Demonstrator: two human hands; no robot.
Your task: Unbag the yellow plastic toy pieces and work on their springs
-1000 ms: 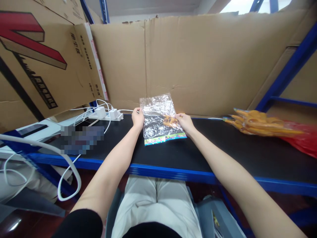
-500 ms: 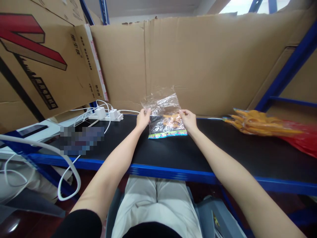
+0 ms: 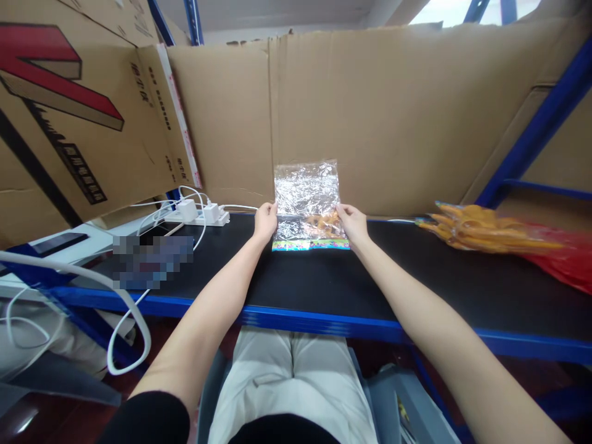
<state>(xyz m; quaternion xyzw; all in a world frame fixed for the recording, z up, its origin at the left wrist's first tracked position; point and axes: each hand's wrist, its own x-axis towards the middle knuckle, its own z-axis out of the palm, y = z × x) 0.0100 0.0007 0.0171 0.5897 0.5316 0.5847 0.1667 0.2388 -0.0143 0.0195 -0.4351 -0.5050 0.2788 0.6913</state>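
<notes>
A clear crinkled plastic bag (image 3: 305, 191) with a coloured printed strip along its lower edge stands upright against the cardboard wall (image 3: 393, 117), on the black shelf top (image 3: 324, 283). An orange item (image 3: 324, 220) lies inside it near the bottom. My left hand (image 3: 266, 222) pinches the bag's left edge. My right hand (image 3: 354, 223) pinches the right edge. Both hands have fingers closed on the plastic.
A pile of orange items (image 3: 472, 227) on a red plastic bag (image 3: 568, 259) lies at the right. A white power strip with chargers (image 3: 197, 213) and white cables (image 3: 124, 320) sit at the left. A printed cardboard box (image 3: 69, 117) leans at upper left. Blue rack posts (image 3: 531, 135) frame the shelf.
The bag has been lifted from lying tilted on the shelf to standing upright and square against the cardboard. Both hands moved slightly right and farther back with it.
</notes>
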